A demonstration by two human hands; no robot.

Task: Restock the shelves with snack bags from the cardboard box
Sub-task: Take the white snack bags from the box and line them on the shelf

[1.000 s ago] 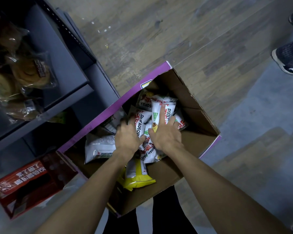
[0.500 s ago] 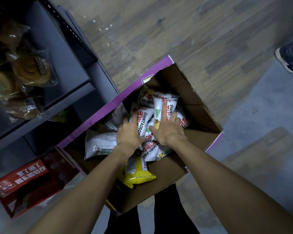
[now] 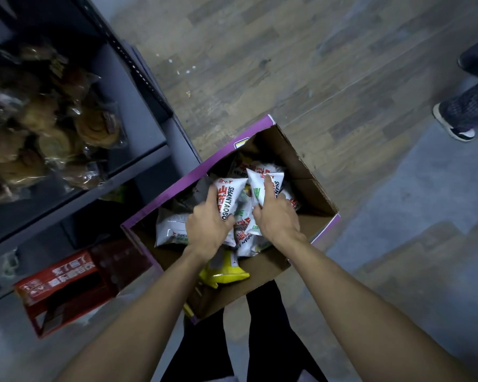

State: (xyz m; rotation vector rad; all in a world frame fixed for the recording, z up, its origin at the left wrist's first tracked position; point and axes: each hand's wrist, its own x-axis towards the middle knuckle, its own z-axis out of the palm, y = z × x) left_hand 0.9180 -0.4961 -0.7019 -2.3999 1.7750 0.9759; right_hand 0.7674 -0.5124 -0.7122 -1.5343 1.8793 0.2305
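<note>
Two bare hands are reaching into one open, purple-sided cardboard box (image 3: 301, 166) of snack bags.

We are curling our left hand (image 3: 209, 224) around a white snack bag with red lettering (image 3: 229, 198), and we are pinching a second white snack bag (image 3: 260, 186) with our right hand (image 3: 276, 219), forefinger lying along it. We are counting at least six white bags in the box, the rest overlapping too much to tally, plus one yellow bag (image 3: 224, 272) at six o'clock of our hands. At nine o'clock the grey metal shelf (image 3: 138, 111) is holding clear-wrapped brown pastries (image 3: 47, 125); at eight o'clock one red carton (image 3: 58, 288) is lying on the floor. At two o'clock one dark shoe (image 3: 453, 125) is standing.
</note>
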